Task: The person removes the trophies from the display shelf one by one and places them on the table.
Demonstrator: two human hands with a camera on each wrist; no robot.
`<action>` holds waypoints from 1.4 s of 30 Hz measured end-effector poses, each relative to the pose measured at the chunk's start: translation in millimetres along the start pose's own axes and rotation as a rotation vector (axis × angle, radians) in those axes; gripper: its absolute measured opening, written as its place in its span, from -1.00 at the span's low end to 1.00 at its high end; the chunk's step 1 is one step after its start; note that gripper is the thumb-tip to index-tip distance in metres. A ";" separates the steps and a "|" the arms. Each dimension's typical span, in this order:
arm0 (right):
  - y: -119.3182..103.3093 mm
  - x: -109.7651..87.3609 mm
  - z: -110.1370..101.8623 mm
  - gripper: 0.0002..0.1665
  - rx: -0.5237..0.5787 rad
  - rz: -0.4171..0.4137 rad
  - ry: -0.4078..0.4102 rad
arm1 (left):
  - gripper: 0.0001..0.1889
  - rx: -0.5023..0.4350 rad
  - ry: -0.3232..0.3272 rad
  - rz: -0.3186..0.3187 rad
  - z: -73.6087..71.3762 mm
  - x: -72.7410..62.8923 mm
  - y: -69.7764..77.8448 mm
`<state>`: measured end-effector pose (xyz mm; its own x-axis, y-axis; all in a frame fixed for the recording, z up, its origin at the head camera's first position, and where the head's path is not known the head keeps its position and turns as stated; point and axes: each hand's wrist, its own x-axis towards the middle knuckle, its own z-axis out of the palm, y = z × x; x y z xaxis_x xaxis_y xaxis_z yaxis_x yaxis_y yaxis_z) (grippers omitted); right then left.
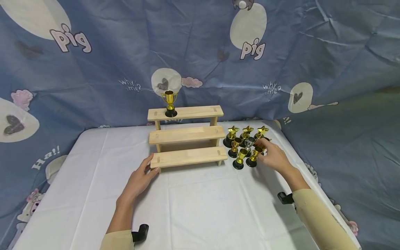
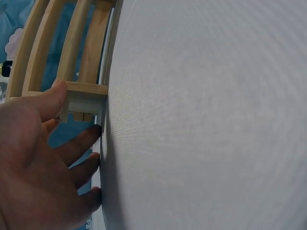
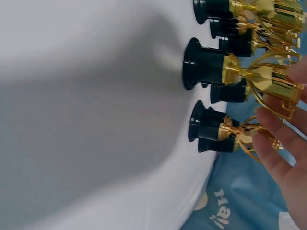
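Note:
My left hand [image 1: 140,178] grips the left end of the lowest step of a three-step wooden stand [image 1: 189,157]. In the left wrist view its thumb [image 2: 57,98] lies on the near side, and the other fingers reach behind. A gold cup trophy [image 1: 169,100] with a black base stands on the top step. At the right, my right hand [image 1: 275,156] reaches into a cluster of small trophies, its thumb and fingers around the upper part of the nearest gold cup trophy [image 3: 271,79]; whether they pinch it is unclear. Beside its fingers, a bronze-coloured cup trophy [image 3: 229,129] is partly covered.
Another gold cup [image 1: 240,158], a bronze-coloured cup [image 1: 235,146] and a silver cup [image 1: 249,143] stand close together. Several gold star trophies [image 1: 232,133] are behind them. White cloth covers the table [image 1: 206,208]; a blue patterned curtain [image 1: 200,45] hangs behind.

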<state>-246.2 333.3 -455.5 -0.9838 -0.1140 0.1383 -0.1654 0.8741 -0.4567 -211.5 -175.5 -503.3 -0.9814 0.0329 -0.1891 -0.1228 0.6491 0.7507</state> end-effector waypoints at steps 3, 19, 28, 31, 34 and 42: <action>-0.9 2.9 -3.7 -0.44 0.022 -0.031 0.056 | -0.17 0.000 0.001 0.001 0.0 -1.2 -0.6; -45.9 26.0 -15.0 -0.43 0.161 -0.210 0.130 | -0.17 -0.001 -0.001 -0.008 2.0 -2.2 -2.1; -78.4 39.8 -8.7 -0.38 0.168 -0.259 0.089 | -0.19 0.006 0.006 -0.003 0.1 -1.6 0.0; -87.7 44.4 -5.7 -0.38 0.179 -0.256 0.059 | -0.19 0.006 0.010 0.002 0.6 -0.7 -0.3; -94.9 49.6 -2.2 -0.38 0.185 -0.267 0.048 | -0.19 0.010 0.012 0.002 1.7 0.3 -0.6; -113.9 60.0 7.6 -0.39 0.257 -0.266 0.018 | -0.20 0.011 0.018 -0.004 1.9 0.1 -1.5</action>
<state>-286.9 223.2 -401.8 -0.9031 -0.3111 0.2960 -0.4294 0.6678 -0.6080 -211.2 -175.0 -505.7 -0.9835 0.0169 -0.1803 -0.1249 0.6578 0.7427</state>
